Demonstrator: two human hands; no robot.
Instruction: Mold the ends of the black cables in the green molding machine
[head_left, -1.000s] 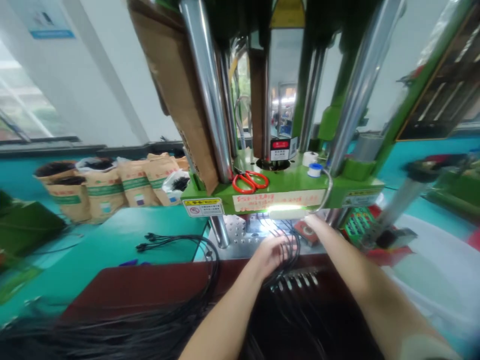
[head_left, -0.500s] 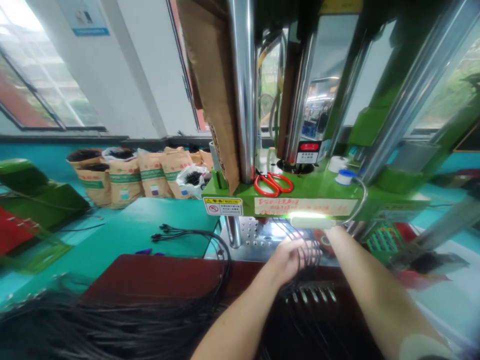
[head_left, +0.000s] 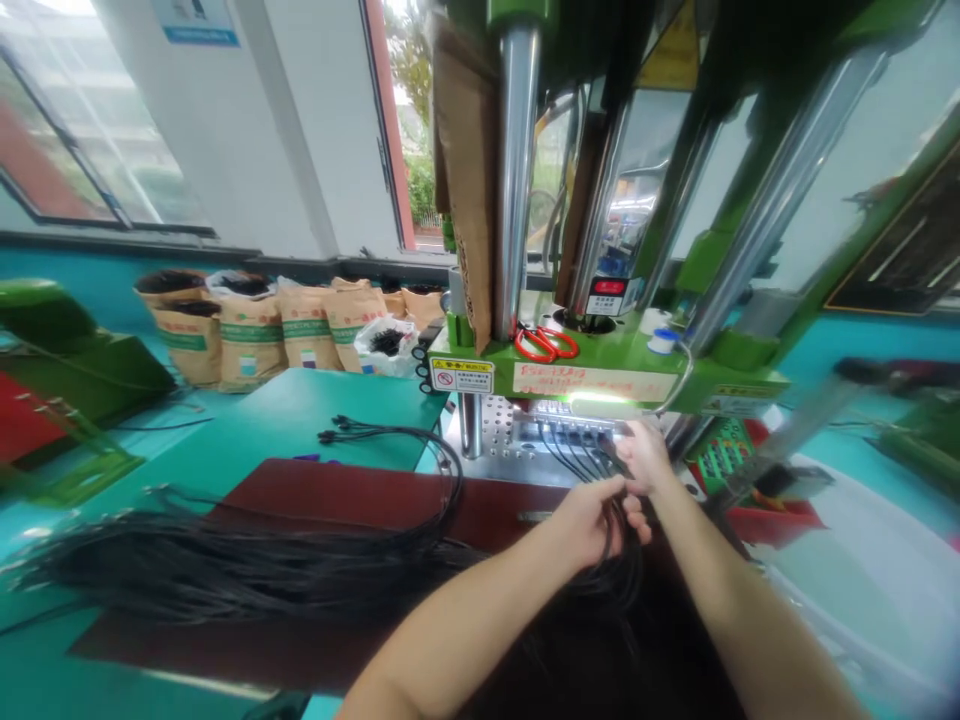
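Observation:
My left hand (head_left: 596,520) is closed round a bundle of black cables (head_left: 574,455) in front of the green press (head_left: 480,345). From the hand the cables run up to a metal mould (head_left: 536,425) under the press, and their loose lengths hang below it. Just beyond, my right hand (head_left: 643,462) is closed at the right end of the mould, close to the left fingers. What its fingers grip is hidden. A lit lamp bar (head_left: 607,405) hangs just above the mould.
Red-handled scissors (head_left: 546,344) lie on the press ledge. A large pile of black cables (head_left: 225,570) covers the brown board (head_left: 300,485) at left. Paper sacks (head_left: 255,345) stand by the wall. A red bin (head_left: 780,522) is at right.
My right hand has come out from behind the lamp to the mould's right end. My left hand still holds the cables, now lower and nearer the right hand. The view has shifted.

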